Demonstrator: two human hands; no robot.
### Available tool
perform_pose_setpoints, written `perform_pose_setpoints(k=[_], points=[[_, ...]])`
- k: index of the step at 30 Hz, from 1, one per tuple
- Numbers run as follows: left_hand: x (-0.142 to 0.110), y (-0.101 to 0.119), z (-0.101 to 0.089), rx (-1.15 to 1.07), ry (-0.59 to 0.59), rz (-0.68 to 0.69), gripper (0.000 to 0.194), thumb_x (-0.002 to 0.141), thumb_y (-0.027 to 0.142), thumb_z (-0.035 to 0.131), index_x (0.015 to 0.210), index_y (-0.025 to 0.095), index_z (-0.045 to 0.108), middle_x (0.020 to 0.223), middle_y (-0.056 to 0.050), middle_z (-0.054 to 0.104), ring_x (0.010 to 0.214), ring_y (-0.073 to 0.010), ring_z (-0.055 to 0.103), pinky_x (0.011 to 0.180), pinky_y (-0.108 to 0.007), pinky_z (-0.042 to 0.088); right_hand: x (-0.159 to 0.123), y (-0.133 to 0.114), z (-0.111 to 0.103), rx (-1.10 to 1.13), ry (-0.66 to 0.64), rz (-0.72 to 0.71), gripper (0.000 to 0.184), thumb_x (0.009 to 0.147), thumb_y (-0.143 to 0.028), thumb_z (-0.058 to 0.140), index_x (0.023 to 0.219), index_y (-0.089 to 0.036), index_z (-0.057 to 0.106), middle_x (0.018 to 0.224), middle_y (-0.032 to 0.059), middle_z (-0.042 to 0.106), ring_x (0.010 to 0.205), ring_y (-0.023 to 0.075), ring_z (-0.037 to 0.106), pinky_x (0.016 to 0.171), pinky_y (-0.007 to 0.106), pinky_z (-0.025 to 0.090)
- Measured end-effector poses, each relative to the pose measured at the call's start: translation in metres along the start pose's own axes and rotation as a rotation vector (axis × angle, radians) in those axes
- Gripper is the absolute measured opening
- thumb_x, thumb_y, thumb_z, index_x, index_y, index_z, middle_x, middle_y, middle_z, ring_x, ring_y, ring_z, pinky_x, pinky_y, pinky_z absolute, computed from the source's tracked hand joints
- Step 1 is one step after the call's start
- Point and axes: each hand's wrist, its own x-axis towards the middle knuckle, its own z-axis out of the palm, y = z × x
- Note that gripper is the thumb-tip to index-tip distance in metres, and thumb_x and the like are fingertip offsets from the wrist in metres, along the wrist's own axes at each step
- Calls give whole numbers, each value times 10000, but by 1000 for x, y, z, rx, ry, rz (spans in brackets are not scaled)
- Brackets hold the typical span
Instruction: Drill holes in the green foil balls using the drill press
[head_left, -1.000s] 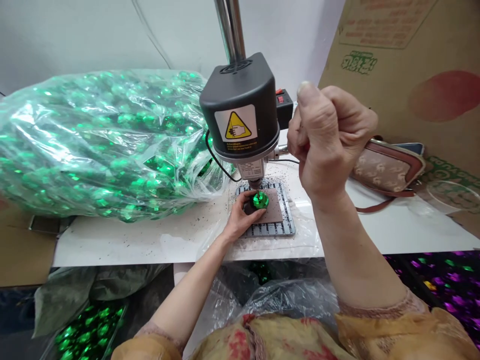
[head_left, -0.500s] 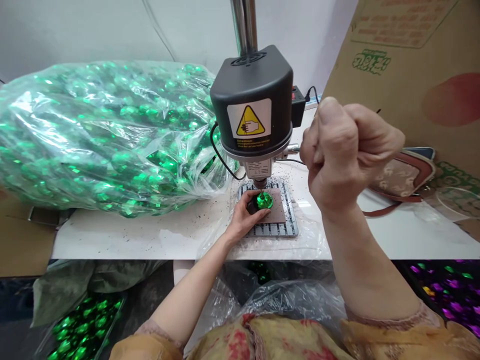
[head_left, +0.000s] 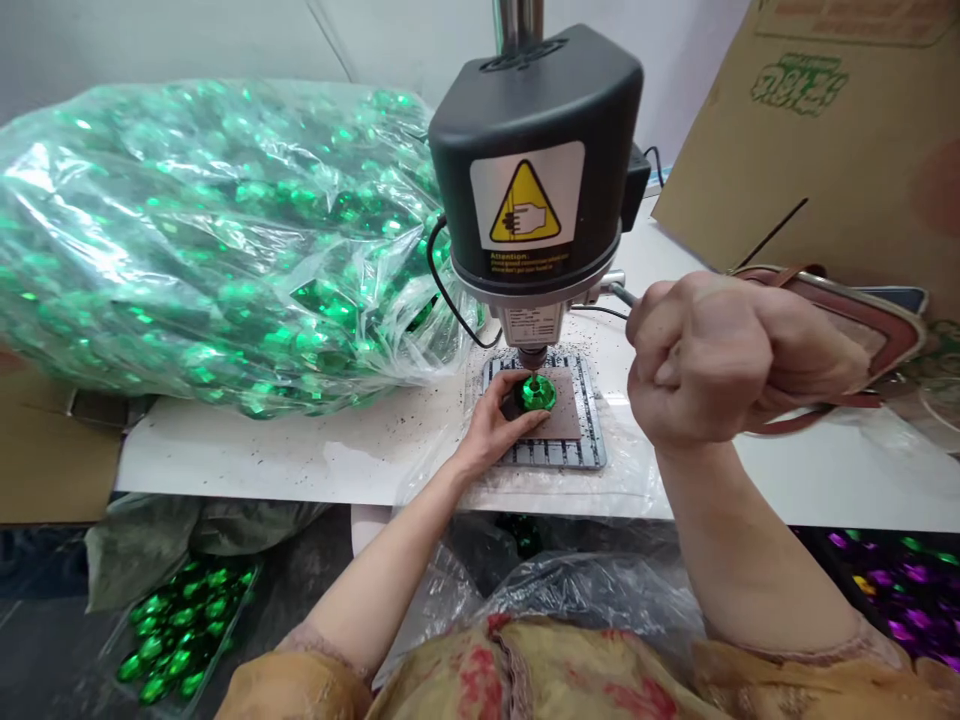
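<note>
My left hand (head_left: 491,430) steadies a shiny green faceted ornament (head_left: 538,396) between thumb and fingers. The ornament lies on a brown square pad (head_left: 564,425) over the slotted metal base (head_left: 592,440) of a small bench drill press (head_left: 607,110). Directly above it hangs the chuck (head_left: 533,356), with a thin bit reaching down to the ornament's top; how deep the tip goes is not visible. My right hand (head_left: 705,360) is closed in a fist around the end of the press's lever (head_left: 622,292). The grip itself is hidden by the fingers.
A big clear bag (head_left: 225,250) of green shiny pieces fills the table's left side. Dark shavings dot the white tabletop (head_left: 300,465). To the right are a handbag (head_left: 881,325) and a cardboard box (head_left: 750,170). Below sit a bin of green ornaments (head_left: 184,630) and purple ones (head_left: 911,600).
My right hand has come down and slightly right with the lever. The left hand keeps its hold on the ornament. The whole view has shifted a little, and the press looks larger.
</note>
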Motion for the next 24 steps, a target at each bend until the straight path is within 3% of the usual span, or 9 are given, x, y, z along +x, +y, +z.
perform_pose_setpoints(k=[2,6,8,13,20,22,24], points=[[0,0,0,-5,-1,-2,556,785,428,824,1220,207,557,1262,-107,670,1203,-255,638,1052,-404,497,-1,3,1,1,15,-69,576,880,-398,582,489,-192,213,433,-39,266,393,68,266,427,312,210],[0,0,1,-15,6,-7,546,773,414,835,1197,210,556,1237,-100,677,1187,-253,644,1046,-407,499,-4,13,1,92,-7,-345,525,864,-249,593,569,-194,163,452,-57,217,341,58,282,379,274,217],[0,0,1,-27,1,-13,547,773,402,836,1199,213,551,1236,-98,678,1186,-251,645,1049,-407,496,-5,17,1,89,-11,-398,518,859,-238,594,591,-201,153,454,-63,214,337,53,281,376,265,231],[0,2,0,-49,-1,-36,540,773,370,839,1200,212,547,1257,-99,671,1212,-251,632,1071,-405,477,-4,20,0,116,-52,-432,472,843,-124,543,586,-195,154,469,-62,188,362,46,294,398,257,219],[-2,3,2,-84,18,-44,533,765,360,846,1184,208,555,1244,-104,673,1196,-249,641,1051,-402,489,-15,32,-9,120,-60,-488,485,818,-65,547,568,-194,153,453,-65,303,372,37,302,393,262,262],[-2,2,2,-89,26,-39,539,758,372,851,1182,208,560,1240,-104,677,1192,-252,644,1050,-408,493,-18,26,-10,105,-99,-449,496,829,-81,550,555,-193,153,431,-66,264,366,41,288,399,273,249],[-1,2,3,-82,37,-34,547,752,384,854,1179,205,563,1225,-104,685,1184,-252,650,1048,-413,497,-13,14,-7,-3,-172,-305,509,883,-142,520,546,-196,143,428,-59,205,372,48,279,415,281,229]])
